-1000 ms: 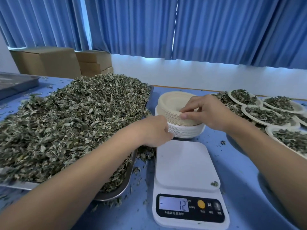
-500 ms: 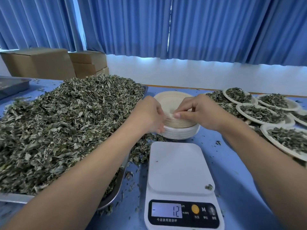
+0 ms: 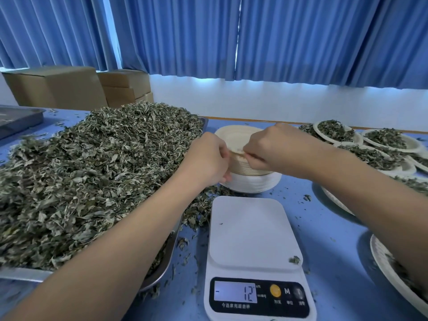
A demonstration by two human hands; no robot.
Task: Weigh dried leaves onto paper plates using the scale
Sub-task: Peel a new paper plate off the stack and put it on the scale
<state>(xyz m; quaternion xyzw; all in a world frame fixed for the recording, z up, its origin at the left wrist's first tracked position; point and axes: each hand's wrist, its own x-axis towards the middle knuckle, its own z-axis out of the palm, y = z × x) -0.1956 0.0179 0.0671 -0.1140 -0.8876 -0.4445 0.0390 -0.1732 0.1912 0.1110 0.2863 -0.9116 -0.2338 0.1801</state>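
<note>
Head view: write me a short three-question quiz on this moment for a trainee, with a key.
1. True or false: a plate already sits on the scale.
2. The scale's display reads: A) 0, B) minus 12, C) 120.
3. What do the left hand and right hand both grip?
Key: 1 false; 2 B; 3 the stack of paper plates, behind the scale.
</note>
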